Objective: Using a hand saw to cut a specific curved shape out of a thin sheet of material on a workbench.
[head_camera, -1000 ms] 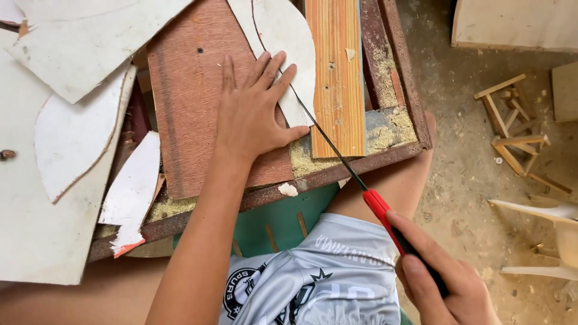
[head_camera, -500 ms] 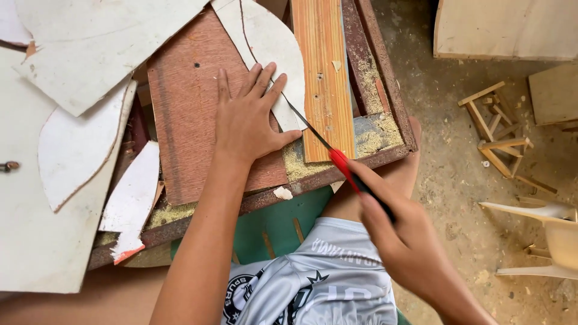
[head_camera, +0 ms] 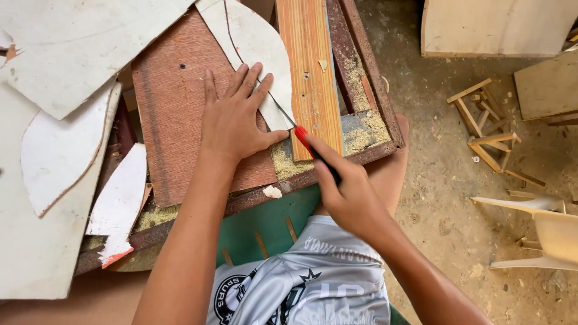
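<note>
On the left, white offcuts (head_camera: 57, 150) are lying loose over the desk (head_camera: 337, 165), crowding the brown board (head_camera: 174, 108). The left hand (head_camera: 235, 120) is pressing flat, fingers spread, on the curved white sheet (head_camera: 250, 42) so it is not slipping. The right hand (head_camera: 349, 195) is gripping the red-handled saw (head_camera: 307, 141), its thin blade meeting the sheet's edge just beside the thumb, next to the orange plank (head_camera: 307, 66).

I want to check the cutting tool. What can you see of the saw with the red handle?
The saw is a slim hand tool: a thin dark blade running up-left from a red and black handle. The right hand grips the handle. The blade lies tilted against the curved edge of the white panel piece, beside the left hand. Teeth are too small to tell.
</note>
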